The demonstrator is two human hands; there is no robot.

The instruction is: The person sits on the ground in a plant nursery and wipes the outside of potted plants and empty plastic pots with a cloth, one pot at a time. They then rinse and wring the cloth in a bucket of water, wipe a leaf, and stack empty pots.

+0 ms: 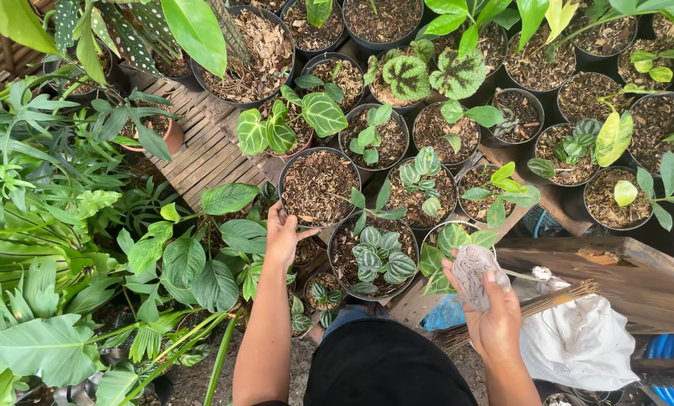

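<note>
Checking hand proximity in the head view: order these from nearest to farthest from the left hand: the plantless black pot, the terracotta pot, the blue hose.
1. Plantless black pot: touching the left hand, just above it.
2. Terracotta pot: upper left, on the slats.
3. Blue hose: far lower right.

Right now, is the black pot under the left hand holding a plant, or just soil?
Just soil: the black pot shows only brown chips, left hand on its rim.

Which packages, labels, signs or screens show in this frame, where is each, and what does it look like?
No labels, signs or screens show.
Small bag: held up in the right hand, clear crumpled plastic, whitish contents.
White plastic sack: lower right, slumped under the wooden plank, stained.
The left hand touches the rim of a black pot.
</note>
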